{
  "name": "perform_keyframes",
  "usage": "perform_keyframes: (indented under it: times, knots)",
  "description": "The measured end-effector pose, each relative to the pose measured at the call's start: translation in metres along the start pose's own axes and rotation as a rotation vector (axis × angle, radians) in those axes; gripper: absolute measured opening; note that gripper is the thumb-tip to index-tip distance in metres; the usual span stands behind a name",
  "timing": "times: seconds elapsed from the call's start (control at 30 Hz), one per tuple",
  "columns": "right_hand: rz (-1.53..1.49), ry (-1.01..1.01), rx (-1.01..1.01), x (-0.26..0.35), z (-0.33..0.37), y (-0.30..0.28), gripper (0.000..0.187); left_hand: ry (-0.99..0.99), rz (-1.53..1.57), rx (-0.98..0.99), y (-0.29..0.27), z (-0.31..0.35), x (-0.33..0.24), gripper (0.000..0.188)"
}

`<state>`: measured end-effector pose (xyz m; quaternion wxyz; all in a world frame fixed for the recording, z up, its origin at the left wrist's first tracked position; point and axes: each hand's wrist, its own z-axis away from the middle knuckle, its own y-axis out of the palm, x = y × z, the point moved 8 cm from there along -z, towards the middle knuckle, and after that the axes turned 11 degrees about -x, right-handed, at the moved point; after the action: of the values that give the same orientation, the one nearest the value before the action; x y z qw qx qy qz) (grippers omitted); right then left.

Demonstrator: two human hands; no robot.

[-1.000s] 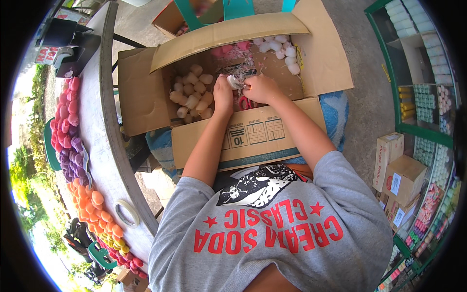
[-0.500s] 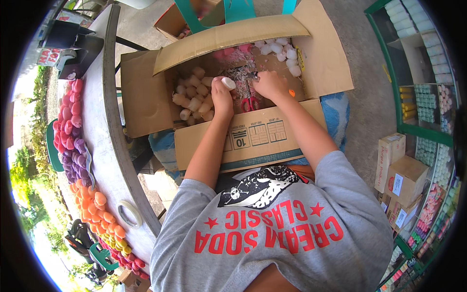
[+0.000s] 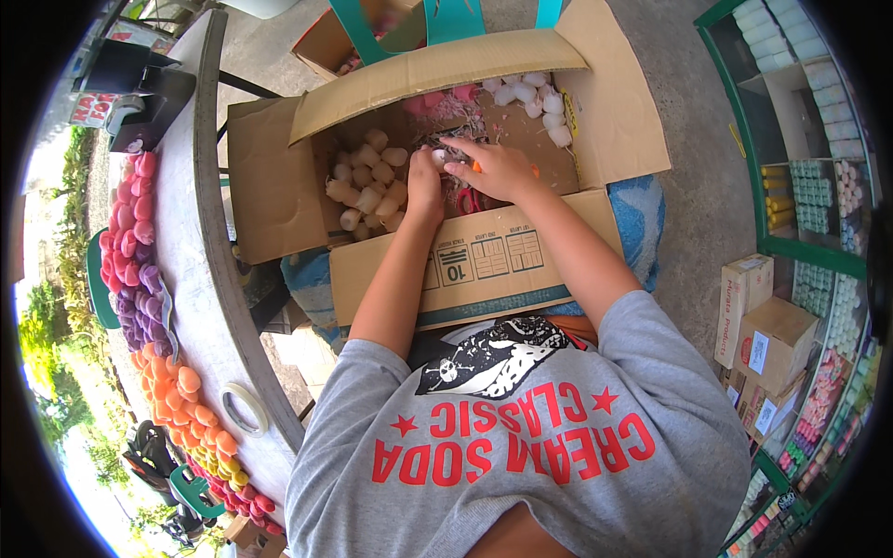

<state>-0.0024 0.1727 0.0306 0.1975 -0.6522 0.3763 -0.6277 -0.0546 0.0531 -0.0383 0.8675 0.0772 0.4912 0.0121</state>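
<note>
In my left hand [image 3: 425,191] is a small white candle [image 3: 439,157], gripped upright over an open cardboard box [image 3: 465,270]. My right hand [image 3: 498,172] reaches across to it, thumb and forefinger spread at the candle's top. Bits of orange show between those fingers and by the wrist, seemingly an orange-handled tool [image 3: 476,167] held under the palm; its working end is hidden. Red-handled scissors [image 3: 470,200] lie just below my hands among pale shavings. Cream candles [image 3: 367,181] are heaped in the box's left side, and white ones [image 3: 535,93] sit at its far right.
A grey table [image 3: 200,232] on the left bears rows of red, purple, orange and yellow pieces [image 3: 167,395] and a roll of tape [image 3: 244,409]. Green-framed shelves [image 3: 772,214] and stacked cartons [image 3: 777,344] stand on the right. A teal chair [image 3: 456,19] is beyond the box.
My right hand has moved left from the shavings to the candle, and its fingers have spread. My left hand has tipped the candle more upright.
</note>
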Motion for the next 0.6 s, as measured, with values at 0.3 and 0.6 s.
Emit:
perform_keyframes:
  times: [0.3, 0.6]
  knots:
    - [0.163, -0.078, 0.054, 0.005, 0.004, 0.007, 0.044, 0.007, -0.258, -0.086, -0.013, -0.010, 0.011, 0.034]
    - [-0.071, 0.158, 0.148, -0.009, 0.002, 0.007, 0.046, 0.156, -0.197, -0.037, 0.000, 0.007, -0.012, 0.026]
